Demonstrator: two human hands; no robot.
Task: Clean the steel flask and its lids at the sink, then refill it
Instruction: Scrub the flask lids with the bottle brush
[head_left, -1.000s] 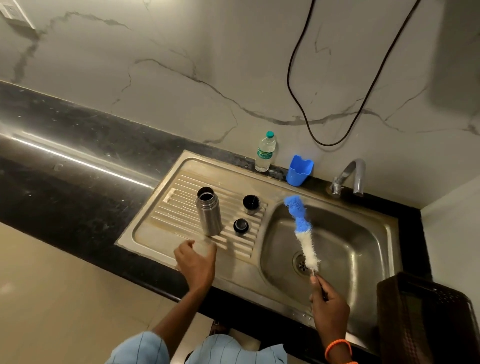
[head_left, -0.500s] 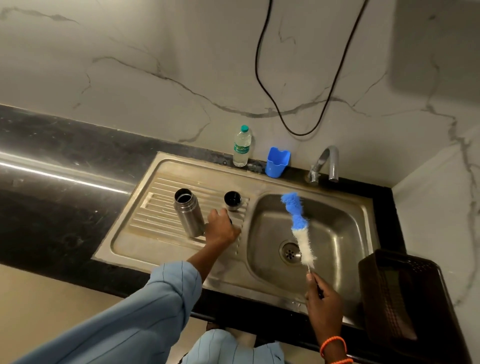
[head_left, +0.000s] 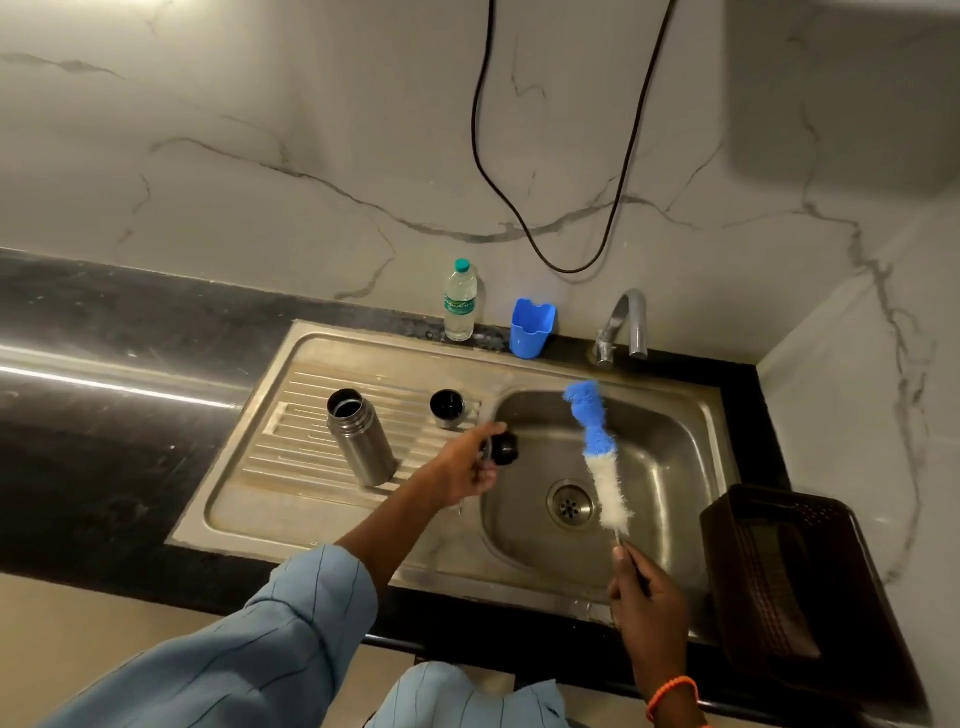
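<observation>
My left hand (head_left: 467, 467) pinches the small black inner lid (head_left: 504, 448) between thumb and fingertips, fingers curled round its near side; the lid sits lifted at the edge where the drainboard (head_left: 291, 447) meets the sink basin (head_left: 670, 467); my pale blue striped sleeve (head_left: 260, 639) runs back from the wrist. My right hand (head_left: 649, 597) is closed round the thin wire handle of the bottle brush (head_left: 597, 457), thumb laid along the stem; the brush stands tilted over the basin, its white bristles low near the drain (head_left: 570, 504) and its blue bristles reaching up towards the far rim; an orange band (head_left: 670, 693) circles that wrist. The steel flask (head_left: 360, 436) stands upright and open-mouthed on the ribbed drainboard, apart from my left hand; the outer cap (head_left: 448, 408) rests mouth-up on the drainboard just beyond my fingers, between the flask and the basin. Against the marble wall stand a clear water bottle with a green cap (head_left: 460, 301) and a blue plastic cup (head_left: 531, 327), side by side; the tap (head_left: 623, 325) curves over the far corner of the basin; a black cable (head_left: 524, 218) loops down the wall; a dark perforated basket (head_left: 789, 587) sits on the counter to the right of the sink.
</observation>
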